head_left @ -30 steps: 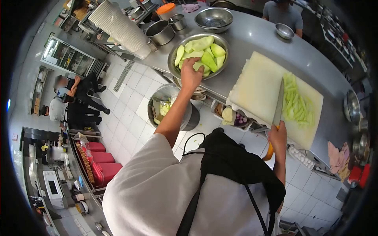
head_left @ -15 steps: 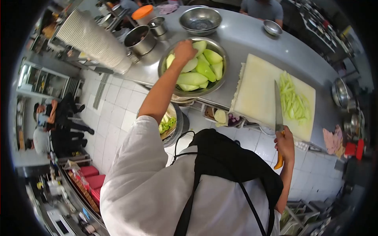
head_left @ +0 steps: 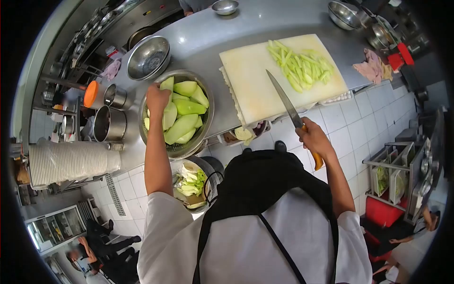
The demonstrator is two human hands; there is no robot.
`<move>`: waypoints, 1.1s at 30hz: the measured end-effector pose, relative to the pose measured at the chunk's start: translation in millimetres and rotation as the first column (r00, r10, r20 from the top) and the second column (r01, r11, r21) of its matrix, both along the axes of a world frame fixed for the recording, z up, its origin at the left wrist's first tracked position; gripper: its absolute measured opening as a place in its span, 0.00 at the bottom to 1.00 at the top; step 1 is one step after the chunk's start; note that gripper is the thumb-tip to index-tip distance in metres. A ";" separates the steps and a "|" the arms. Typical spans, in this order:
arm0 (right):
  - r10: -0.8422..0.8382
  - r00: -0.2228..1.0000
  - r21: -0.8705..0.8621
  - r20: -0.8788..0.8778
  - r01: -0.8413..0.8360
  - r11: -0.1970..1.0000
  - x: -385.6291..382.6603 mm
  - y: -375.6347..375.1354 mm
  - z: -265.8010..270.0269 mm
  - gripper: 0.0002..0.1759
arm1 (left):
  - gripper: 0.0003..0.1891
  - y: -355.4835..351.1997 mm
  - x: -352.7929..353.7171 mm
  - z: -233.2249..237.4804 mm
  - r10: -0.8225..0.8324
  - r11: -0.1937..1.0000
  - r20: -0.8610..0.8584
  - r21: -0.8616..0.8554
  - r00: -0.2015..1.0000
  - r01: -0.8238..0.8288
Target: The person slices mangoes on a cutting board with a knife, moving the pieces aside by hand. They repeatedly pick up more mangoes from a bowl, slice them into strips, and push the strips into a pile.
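Observation:
My left hand (head_left: 158,98) is inside the near-left side of a metal colander-like bowl (head_left: 209,120), its fingers closed round a pale green vegetable piece (head_left: 169,116). Other peeled green pieces (head_left: 187,107) fill the bowl. In my right hand (head_left: 314,136) is a long kitchen knife (head_left: 286,102) with a yellow-orange handle, gripped at the handle. Its blade reaches over a white cutting board (head_left: 246,71), pointing away from me. On the board's far right lies a heap of cut green strips (head_left: 302,66).
Metal bowls (head_left: 149,57), steel pots (head_left: 109,124) and an orange-lidded container (head_left: 91,93) stand at the left. Below the counter is a bin (head_left: 213,182) with vegetable scraps. A pink cloth (head_left: 371,66) and more bowls (head_left: 344,16) lie at the right. Other people are in the background.
My head view has turned, so the counter appears shifted and rotated. My left hand stays at the bowl, and the knife remains in my right hand, its blade now tilted to the left.

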State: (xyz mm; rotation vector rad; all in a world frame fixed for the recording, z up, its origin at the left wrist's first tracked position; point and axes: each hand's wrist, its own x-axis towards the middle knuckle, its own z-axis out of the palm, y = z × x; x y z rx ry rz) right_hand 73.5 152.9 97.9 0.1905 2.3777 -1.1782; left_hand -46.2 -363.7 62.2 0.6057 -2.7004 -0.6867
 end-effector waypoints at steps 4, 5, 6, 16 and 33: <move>0.031 1.000 0.010 0.002 -0.031 0.999 -2.7 -2.2 1.1 0.19 | 0.25 15.6 8.4 36.1 -0.051 0.956 -0.143 0.280 0.988 0.090; 0.028 1.000 0.006 0.002 -0.028 1.000 -3.5 -1.9 -0.6 0.18 | 0.23 23.8 13.4 50.8 -0.084 0.909 -0.178 0.389 0.980 0.149; 0.032 0.999 0.001 -0.002 -0.032 0.999 -5.6 -0.2 -2.6 0.18 | 0.21 45.6 19.5 75.3 -0.106 0.850 -0.220 0.486 0.970 0.203; 0.099 0.995 -0.082 -0.026 -0.100 0.992 -32.3 42.9 -8.4 0.23 | 0.16 225.3 13.3 85.2 -0.410 0.724 -0.379 0.419 0.830 0.548; 0.317 0.942 0.064 -0.105 -0.312 0.948 -51.2 113.8 -30.5 0.27 | 0.25 299.6 71.8 -19.1 -0.358 0.931 -0.273 -0.175 0.893 0.320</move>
